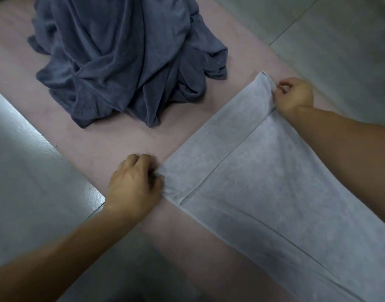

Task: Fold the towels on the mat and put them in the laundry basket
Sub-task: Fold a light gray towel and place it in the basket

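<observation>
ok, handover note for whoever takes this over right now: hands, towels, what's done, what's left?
Left hand: grips the near corner of the light grey towel.
Right hand: pinches the far corner of the same end.
The light grey towel is stretched between both hands across the pink mat, its other end running out of frame.
The dark blue towel lies in a crumpled heap further up the mat, untouched.
Laundry basket: not in view.
Done: nothing visibly finished.
Left: fold the grey towel, fold the blue one, put both in the basket.
</observation>
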A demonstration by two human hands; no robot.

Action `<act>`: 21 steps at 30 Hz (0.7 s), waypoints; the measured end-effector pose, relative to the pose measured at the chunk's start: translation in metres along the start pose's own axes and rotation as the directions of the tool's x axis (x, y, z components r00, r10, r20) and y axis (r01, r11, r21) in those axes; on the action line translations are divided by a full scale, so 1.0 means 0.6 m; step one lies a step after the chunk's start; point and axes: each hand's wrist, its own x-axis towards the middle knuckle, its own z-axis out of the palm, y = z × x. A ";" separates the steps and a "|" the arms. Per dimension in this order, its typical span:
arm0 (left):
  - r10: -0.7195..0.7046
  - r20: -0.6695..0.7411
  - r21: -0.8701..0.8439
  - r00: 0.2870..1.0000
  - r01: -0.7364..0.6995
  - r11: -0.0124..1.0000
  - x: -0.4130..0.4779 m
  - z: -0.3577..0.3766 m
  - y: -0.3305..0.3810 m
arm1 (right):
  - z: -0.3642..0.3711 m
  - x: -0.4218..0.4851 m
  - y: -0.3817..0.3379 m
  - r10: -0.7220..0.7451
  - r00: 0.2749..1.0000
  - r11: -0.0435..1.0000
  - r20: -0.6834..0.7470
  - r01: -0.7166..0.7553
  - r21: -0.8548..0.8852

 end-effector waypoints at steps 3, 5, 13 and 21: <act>-0.051 0.069 0.032 0.996 0.049 0.998 0.005 -0.006 0.002 | 0.006 0.007 -0.027 -0.059 0.997 0.995 0.043 0.062 -0.073; -0.072 0.097 0.044 0.993 0.068 0.997 0.007 -0.011 0.005 | 0.009 0.014 -0.050 -0.061 0.996 0.990 0.061 0.068 -0.124; -0.203 0.090 -0.339 0.975 0.222 0.914 0.004 -0.023 -0.004 | -0.014 0.043 -0.104 -0.098 0.995 0.995 0.002 0.098 -0.032; -0.235 0.067 -0.491 0.970 0.237 0.838 0.003 -0.030 0.052 | -0.137 0.005 -0.108 0.083 0.980 0.926 0.179 -0.142 0.351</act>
